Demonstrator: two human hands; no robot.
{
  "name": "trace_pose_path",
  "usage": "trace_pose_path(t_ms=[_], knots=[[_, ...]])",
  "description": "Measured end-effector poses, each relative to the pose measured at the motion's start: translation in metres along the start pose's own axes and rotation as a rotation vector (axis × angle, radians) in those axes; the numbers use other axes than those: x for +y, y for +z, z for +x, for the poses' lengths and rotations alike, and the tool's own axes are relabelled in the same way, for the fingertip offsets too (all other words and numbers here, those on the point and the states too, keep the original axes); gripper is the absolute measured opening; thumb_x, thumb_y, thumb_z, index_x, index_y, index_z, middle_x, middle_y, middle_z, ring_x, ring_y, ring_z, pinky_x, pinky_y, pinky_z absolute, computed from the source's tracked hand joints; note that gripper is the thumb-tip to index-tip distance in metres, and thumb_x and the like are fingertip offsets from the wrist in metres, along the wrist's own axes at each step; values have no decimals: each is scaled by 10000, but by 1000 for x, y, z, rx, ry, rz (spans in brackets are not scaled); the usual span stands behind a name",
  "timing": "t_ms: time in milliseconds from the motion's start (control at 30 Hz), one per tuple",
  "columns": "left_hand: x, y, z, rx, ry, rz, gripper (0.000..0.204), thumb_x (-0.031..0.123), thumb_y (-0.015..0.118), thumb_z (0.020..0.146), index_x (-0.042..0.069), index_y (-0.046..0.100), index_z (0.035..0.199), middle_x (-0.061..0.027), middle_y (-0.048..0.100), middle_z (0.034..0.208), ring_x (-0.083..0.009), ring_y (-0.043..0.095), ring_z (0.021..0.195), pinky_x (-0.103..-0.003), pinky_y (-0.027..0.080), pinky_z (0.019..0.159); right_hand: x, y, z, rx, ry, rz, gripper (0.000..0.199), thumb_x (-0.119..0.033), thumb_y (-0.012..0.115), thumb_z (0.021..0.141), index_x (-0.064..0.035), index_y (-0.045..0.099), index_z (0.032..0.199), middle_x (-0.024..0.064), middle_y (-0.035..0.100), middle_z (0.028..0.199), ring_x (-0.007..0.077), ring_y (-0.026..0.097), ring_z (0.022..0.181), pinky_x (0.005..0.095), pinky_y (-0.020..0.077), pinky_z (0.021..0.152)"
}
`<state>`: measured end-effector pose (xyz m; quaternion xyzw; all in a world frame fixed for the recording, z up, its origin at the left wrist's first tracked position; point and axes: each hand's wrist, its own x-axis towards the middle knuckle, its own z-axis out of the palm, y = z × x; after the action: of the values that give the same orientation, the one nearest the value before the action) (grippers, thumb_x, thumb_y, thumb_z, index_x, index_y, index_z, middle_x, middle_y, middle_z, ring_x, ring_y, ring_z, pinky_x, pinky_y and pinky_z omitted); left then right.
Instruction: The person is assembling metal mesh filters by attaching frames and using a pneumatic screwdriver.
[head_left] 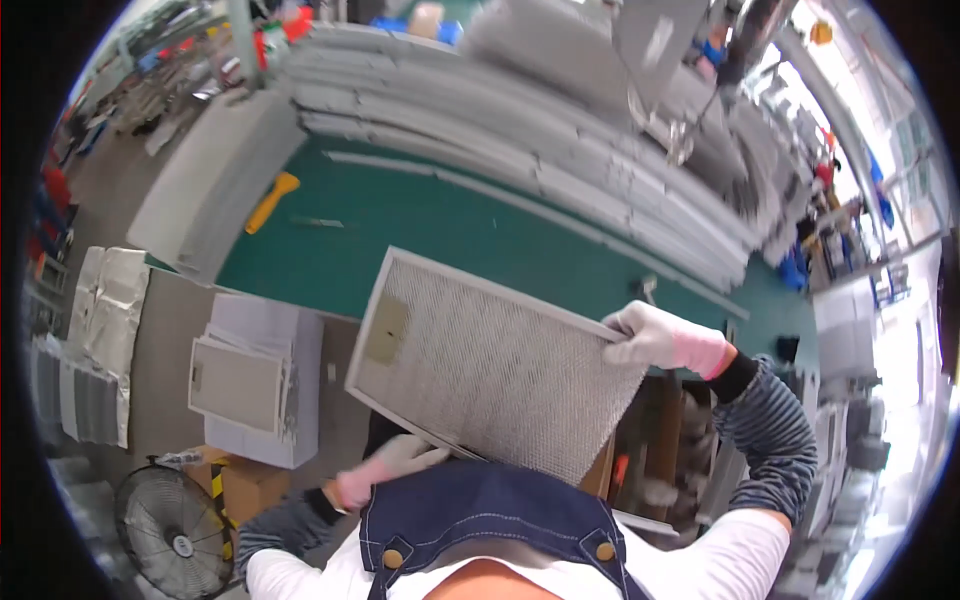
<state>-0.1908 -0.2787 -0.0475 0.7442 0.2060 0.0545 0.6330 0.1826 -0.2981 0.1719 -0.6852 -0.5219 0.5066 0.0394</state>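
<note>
Framed mesh panel: The silvery filter panel (500, 360) lies aslant in front of me, at the near edge of the green worktable (420, 225), its near side close above my denim apron (490, 510).
Right hand: My gloved right hand (665, 338) pinches the frame at the panel's far right corner, fingers curled over the rim.
Left hand: My gloved left hand (395, 462) lies at the near edge with its fingers outstretched; whether it grips or only steadies the panel, I cannot tell.
Frame, done: Pale strip appears fitted along the left and far sides, and along what shows of the near side.
Frame, left: The right side seems to show bare mesh without a strip, so I judge the framing incomplete there.
Framed pile: A stack of similar panels (235, 385) rests on a white block (306, 370) to my left; these look finished, at least the topmost.
Strip stock: Long pale profiles (520, 130) are heaped along the table's far side; one loose strip (500, 196) lies nearer me.
Yellow tool: A yellow-handled tool (270, 205) rests at the table's left; its exact kind is unclear.
Labels and writing: A plain olive patch (388, 330), perhaps a label, sits at the panel's left end; I can read no lettering on it, and no brand on the floor fan (182, 545).
</note>
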Motion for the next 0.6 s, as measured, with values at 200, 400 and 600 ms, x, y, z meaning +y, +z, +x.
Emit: trace_pose_path(t_ms=[200,400,600], knots=[[124,-112,39,234,537,921,228,147,741,699,60,662,894,-112,668,926,-263,669,813,-354,550,697,56,26,43,-33,-120,260,414,-198,766,782,66,679,1088,19,670,788,93,579,689,256,473,644],[160,-77,166,-230,407,815,287,253,667,862,5,596,986,-175,620,795,-340,646,752,-412,509,671,18,29,29,-18,-81,275,381,-95,731,738,69,683,1078,-11,613,703,56,508,621,242,442,580],[173,-65,202,-598,236,494,417,364,558,961,-34,653,881,-193,584,635,-295,589,568,-385,474,569,30,16,3,-106,-138,173,556,-240,788,761,58,620,1199,35,640,785,91,546,674,256,474,625]])
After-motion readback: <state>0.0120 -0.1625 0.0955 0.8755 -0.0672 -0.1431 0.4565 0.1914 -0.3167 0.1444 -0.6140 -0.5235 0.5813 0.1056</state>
